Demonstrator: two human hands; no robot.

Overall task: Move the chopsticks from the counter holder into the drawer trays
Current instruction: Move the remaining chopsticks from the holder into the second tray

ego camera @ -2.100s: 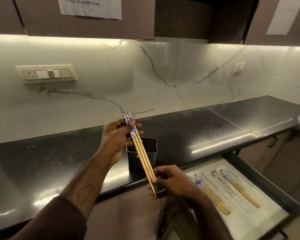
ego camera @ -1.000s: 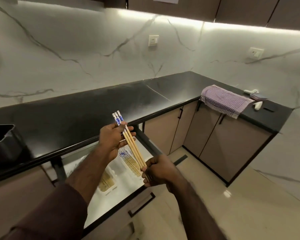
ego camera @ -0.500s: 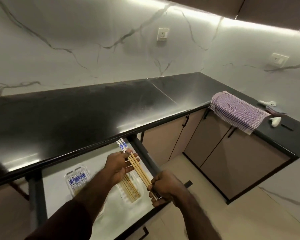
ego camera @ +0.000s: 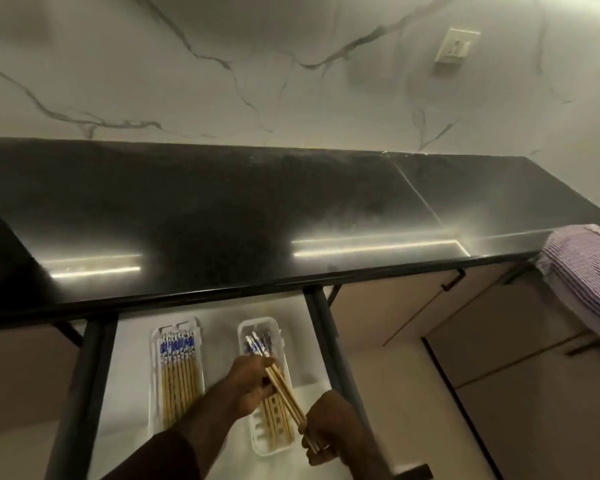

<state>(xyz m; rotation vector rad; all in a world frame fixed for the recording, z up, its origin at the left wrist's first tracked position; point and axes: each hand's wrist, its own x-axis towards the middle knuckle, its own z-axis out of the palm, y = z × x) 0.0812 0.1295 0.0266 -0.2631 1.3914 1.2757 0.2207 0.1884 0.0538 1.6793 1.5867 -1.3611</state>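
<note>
The black bench (ego camera: 222,216) runs across the view, and below its front edge the drawer (ego camera: 132,393) stands pulled out with two white trays inside. The left tray (ego camera: 155,375) already holds a neat row of chopsticks, patterned ends toward the bench. The right tray (ego camera: 278,336) is part filled, and over it the bundle of chopsticks (ego camera: 284,393) is held at a slant — the left hand (ego camera: 253,382) pinches it near the patterned tops, the right hand (ego camera: 329,431) grips the plain tips.

To do this step well, I would level the bundle, turn it parallel to the tray's long side with patterned ends toward the bench, and lower it inside the rim before letting go — both hands releasing together, so none roll out.
</note>
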